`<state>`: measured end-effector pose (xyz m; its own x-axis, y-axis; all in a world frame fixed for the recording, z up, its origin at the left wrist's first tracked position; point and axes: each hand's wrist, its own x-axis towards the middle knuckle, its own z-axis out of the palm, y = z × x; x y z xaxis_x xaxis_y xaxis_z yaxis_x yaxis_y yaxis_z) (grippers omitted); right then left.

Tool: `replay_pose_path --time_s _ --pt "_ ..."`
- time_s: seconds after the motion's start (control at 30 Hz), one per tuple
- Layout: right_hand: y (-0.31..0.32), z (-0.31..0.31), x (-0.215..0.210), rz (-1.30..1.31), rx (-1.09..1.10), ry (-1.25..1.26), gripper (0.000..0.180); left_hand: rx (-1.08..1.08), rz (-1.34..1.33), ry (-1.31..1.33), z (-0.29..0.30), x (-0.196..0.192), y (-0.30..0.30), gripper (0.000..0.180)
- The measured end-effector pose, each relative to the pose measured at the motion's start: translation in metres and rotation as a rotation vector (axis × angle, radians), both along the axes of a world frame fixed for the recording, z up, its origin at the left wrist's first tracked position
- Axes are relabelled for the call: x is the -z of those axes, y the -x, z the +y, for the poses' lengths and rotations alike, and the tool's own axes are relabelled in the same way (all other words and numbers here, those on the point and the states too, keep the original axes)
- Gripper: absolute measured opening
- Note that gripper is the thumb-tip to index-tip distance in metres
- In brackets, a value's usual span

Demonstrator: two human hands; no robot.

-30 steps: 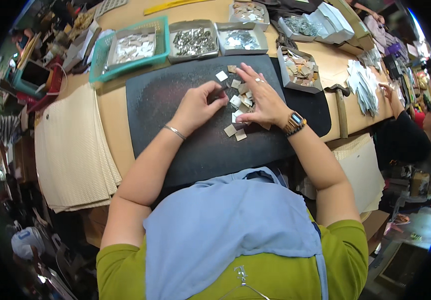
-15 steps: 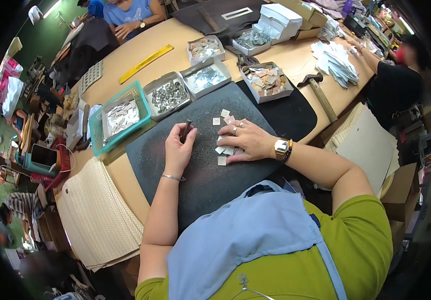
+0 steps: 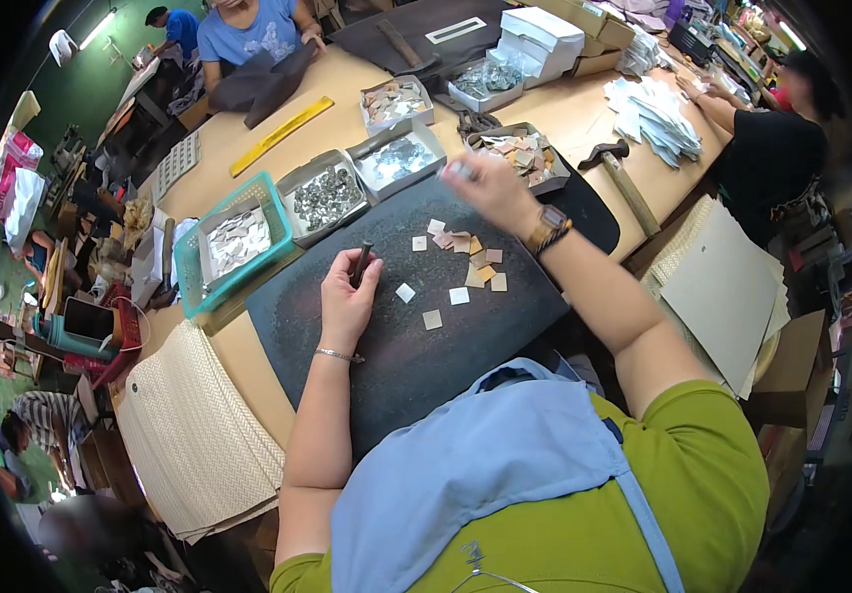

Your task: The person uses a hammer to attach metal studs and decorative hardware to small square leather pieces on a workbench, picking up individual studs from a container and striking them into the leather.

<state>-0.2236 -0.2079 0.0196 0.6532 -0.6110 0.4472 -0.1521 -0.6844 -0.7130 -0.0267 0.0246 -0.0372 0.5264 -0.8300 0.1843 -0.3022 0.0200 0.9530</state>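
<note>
Workshop conditions: a long tan counter (image 3: 584,119) is carrying a dark work mat (image 3: 426,346) directly in front of the person, with other workers seated along its far and right edges.

Left hand (image 3: 345,301) is resting on the mat, its grip closed around a short dark punch-like tool (image 3: 360,263) that is standing out above the fingers. Right hand (image 3: 485,183) is lifting off the mat toward the far side and is blurring in the frame; it appears to be pinching something small and pale, but what it has hold of — if anything — cannot be told.

Between the two grips, a cluster of small square pieces (image 3: 467,259) is lying on the mat: most are sitting in a loose heap just below the right wrist, while three or so are lying apart, just right of the left grip. Judged from this, the work is partway along — a few squares are separated out, the heap is waiting.

Beyond the left grip, a teal basket (image 3: 189,282) is holding pale pieces, with a grey tray of metallic parts (image 3: 325,196) beside it and another tray (image 3: 398,158) further on. Just past the right grip, a tray of tan and grey squares (image 3: 523,153) is sitting. A yellow ruler (image 3: 281,133) is lying further off, a hammer (image 3: 615,168) is lying to the right, and woven panels (image 3: 199,425) are stacking at the near left corner.
</note>
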Motion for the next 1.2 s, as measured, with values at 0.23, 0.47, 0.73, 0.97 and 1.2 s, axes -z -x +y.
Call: replay_pose_path --time_s 0.23,0.47,0.73,0.97,1.2 --pt "0.028 -0.114 0.011 0.298 0.243 0.121 0.035 0.029 0.001 -0.029 -0.004 -0.007 0.003 0.021" --pt "0.022 -0.062 -0.011 0.228 0.185 0.328 0.034 0.000 -0.010 -0.035 0.004 0.000 -0.003 0.024" --pt "0.019 0.043 0.033 0.505 -0.356 0.366 0.093 0.026 0.103 -0.022 -0.002 -0.003 -0.001 0.022" --pt "-0.014 0.094 0.016 0.439 -0.663 0.485 0.102 0.048 0.203 0.073 0.001 -0.002 -0.001 0.018" --pt "0.016 0.080 0.025 0.273 -0.661 0.340 0.027 0.022 0.108 -0.008 0.002 -0.007 0.000 0.020"
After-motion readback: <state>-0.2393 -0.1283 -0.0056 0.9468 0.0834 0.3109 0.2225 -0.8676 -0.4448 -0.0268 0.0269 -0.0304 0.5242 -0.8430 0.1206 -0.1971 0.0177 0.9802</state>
